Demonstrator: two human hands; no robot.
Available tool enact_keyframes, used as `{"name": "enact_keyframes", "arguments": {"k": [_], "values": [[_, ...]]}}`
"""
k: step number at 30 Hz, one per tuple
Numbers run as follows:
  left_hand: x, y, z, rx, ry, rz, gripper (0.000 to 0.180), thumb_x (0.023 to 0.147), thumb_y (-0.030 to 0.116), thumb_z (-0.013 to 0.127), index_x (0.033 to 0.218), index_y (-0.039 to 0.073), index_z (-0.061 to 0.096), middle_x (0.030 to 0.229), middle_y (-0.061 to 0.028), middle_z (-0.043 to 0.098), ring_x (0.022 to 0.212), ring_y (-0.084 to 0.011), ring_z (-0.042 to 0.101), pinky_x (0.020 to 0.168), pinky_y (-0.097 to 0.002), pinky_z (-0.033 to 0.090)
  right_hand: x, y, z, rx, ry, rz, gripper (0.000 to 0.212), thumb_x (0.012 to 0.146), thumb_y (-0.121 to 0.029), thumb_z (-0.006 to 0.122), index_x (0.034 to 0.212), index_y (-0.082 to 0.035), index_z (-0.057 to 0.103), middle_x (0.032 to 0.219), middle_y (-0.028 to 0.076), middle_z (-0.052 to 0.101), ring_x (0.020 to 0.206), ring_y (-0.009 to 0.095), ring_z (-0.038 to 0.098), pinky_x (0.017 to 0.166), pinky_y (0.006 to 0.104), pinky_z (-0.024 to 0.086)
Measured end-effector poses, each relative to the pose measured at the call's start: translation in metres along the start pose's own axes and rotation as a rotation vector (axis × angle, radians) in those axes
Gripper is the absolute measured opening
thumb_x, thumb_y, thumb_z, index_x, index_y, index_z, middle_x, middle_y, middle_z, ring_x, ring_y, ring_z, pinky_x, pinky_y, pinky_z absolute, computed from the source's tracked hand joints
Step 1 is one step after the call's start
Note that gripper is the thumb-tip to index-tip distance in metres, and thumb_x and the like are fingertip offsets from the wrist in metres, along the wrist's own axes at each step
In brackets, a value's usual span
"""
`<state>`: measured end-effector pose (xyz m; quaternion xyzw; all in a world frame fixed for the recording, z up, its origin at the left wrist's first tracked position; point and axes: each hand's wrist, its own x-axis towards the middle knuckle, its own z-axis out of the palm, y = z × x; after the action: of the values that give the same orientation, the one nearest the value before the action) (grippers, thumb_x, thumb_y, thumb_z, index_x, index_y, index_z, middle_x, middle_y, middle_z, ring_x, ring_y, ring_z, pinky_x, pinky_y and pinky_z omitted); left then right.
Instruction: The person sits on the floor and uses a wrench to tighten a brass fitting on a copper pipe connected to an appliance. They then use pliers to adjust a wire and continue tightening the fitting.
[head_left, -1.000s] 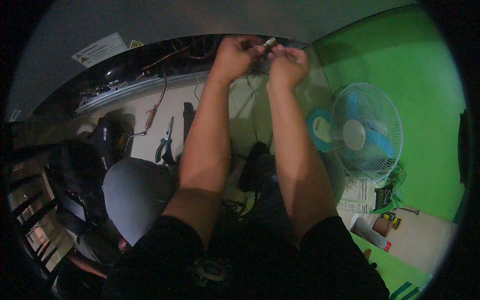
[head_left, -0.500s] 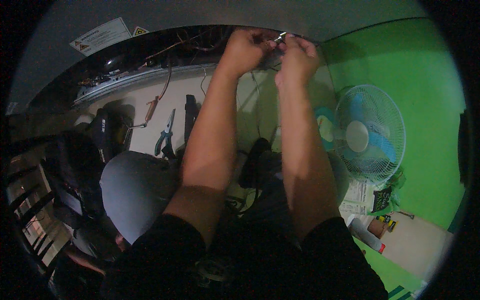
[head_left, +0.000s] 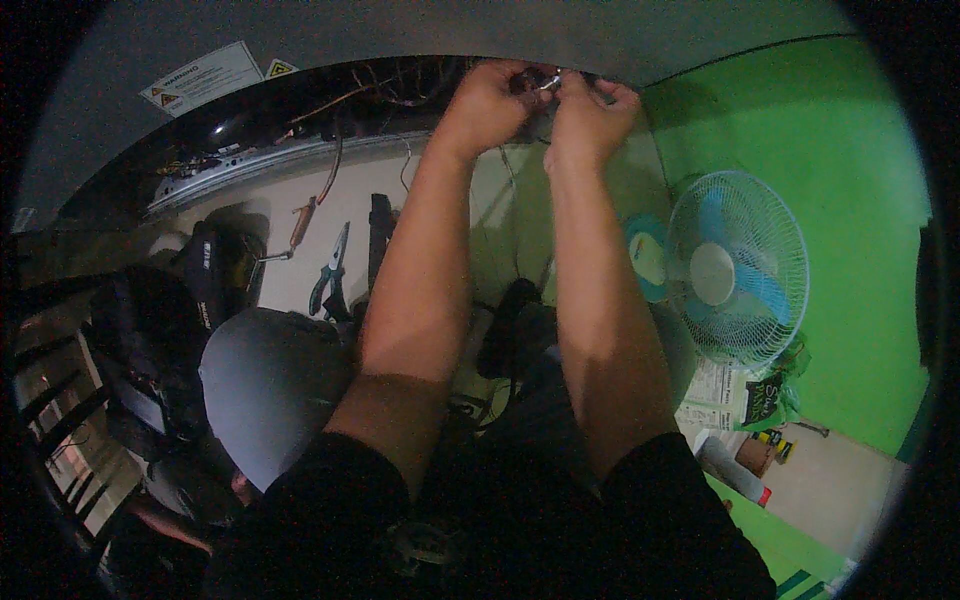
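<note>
The operator's black sleeve [head_left: 365,475] occupies the lower edge of the view, with the grey-clad knee [head_left: 270,385] at left. At lower right, a pale roll with a red end [head_left: 735,465] lies near a printed sheet [head_left: 712,395] and a green plastic package [head_left: 770,400]. Beyond the knee, pliers [head_left: 329,278] with dark handles lie on the pale floor [head_left: 480,215], jaws pointing toward the appliance; a dark strip [head_left: 379,235] lies just beside them, partly behind the left forearm. A copper-coloured tube assembly [head_left: 301,225] is positioned left of the pliers. A fan [head_left: 738,270] with blue blades and a white guard stands at right, beside the green wall [head_left: 860,210]. Farther out, both arms extend to the open recess [head_left: 400,85] beneath the grey appliance panel [head_left: 450,30]. The left hand [head_left: 490,105] and the right hand [head_left: 590,120] meet at the right end of this recess. A small metal fitting [head_left: 553,79] is located between them, pinched by the fingertips of both hands; its exact form is too small to tell. A metal rail [head_left: 290,152] runs along the recess's lower edge, and a white label [head_left: 205,78] is attached to the panel above.
</note>
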<state>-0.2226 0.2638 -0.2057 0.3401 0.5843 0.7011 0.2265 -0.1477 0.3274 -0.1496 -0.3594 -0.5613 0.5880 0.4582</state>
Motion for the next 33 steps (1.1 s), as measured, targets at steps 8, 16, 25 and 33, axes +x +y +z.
{"name": "enact_keyframes", "arguments": {"k": [8,16,25,33], "values": [[0.009,0.003,0.02,0.151,0.208,0.06,0.039,0.077,0.025,0.075,0.111,0.007,0.073,0.1,-0.015,0.074,0.093,-0.0301,0.071,0.085,-0.039,0.054,0.017,0.019,-0.002,-0.075,0.079,-0.128,0.044,0.081,0.006,0.07,0.113,0.004,0.041,0.1,0.02,0.062,0.083,0.024,0.065,0.071,0.0346,0.056],[0.002,0.019,0.029,0.349,0.341,-0.031,0.033,0.075,0.033,0.075,0.099,0.011,0.078,0.092,-0.0172,0.073,0.087,-0.0362,0.071,0.081,-0.0424,0.056,0.01,0.007,-0.003,-0.178,0.107,-0.095,0.039,0.078,0.002,0.074,0.105,0.006,0.047,0.097,0.018,0.063,0.084,0.022,0.064,0.071,0.0332,0.056],[-0.002,0.022,0.026,0.357,0.375,0.035,0.032,0.076,0.027,0.08,0.093,0.0,0.076,0.085,-0.0201,0.073,0.077,-0.0299,0.074,0.076,-0.0373,0.056,0.012,0.009,-0.007,-0.24,0.049,-0.116,0.042,0.078,0.002,0.075,0.108,0.008,0.046,0.098,0.02,0.065,0.088,0.025,0.066,0.079,0.0337,0.055],[-0.004,0.02,0.022,0.379,0.325,0.062,0.032,0.077,0.028,0.079,0.096,0.001,0.075,0.091,-0.0191,0.074,0.084,-0.0332,0.073,0.079,-0.0393,0.055,0.009,0.007,-0.012,-0.169,-0.012,-0.049,0.033,0.079,0.002,0.076,0.103,0.009,0.056,0.097,0.017,0.067,0.085,0.021,0.066,0.075,0.0311,0.054]]}}
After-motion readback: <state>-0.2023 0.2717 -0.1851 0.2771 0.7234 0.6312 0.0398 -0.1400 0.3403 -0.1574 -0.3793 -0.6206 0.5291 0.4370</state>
